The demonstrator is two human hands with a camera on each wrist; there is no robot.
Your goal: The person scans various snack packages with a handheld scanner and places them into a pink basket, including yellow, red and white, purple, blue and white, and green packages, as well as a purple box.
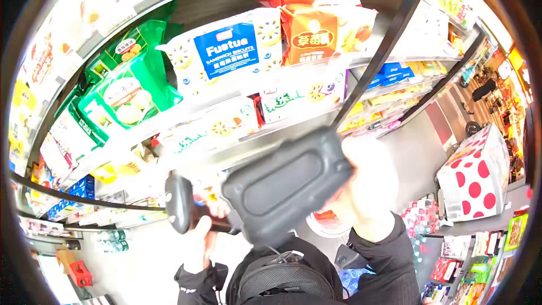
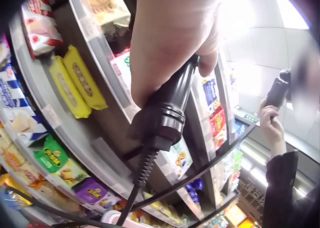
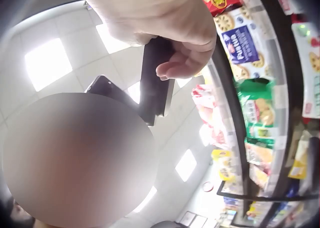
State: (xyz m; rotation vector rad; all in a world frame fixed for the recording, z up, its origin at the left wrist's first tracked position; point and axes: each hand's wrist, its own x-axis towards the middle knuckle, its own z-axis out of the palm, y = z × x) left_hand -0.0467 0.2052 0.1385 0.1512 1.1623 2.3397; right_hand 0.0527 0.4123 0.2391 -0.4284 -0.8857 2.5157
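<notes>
- My left hand (image 1: 201,238) is raised in front of me, fingers curled.
- My right hand (image 1: 367,186) grips too, fingers bent.
- Both forearms reach forward.

A blue-and-white Fustua biscuit pack (image 1: 226,51) stands on a shelf (image 1: 226,99), between green packs (image 1: 127,93) and an orange pack (image 1: 310,33). White cookie packs (image 1: 305,97) line the level below. Off to the right is a white box with red dots (image 1: 474,183), near a cluster of what may be bottles (image 1: 420,217), blurred by glare. The left wrist view shows two yellow packs (image 2: 78,83) side by side, and lower down a purple pack (image 2: 95,192) beside a green pack (image 2: 52,155). Bright ceiling panels (image 3: 48,63) glow in the right wrist view.
</notes>
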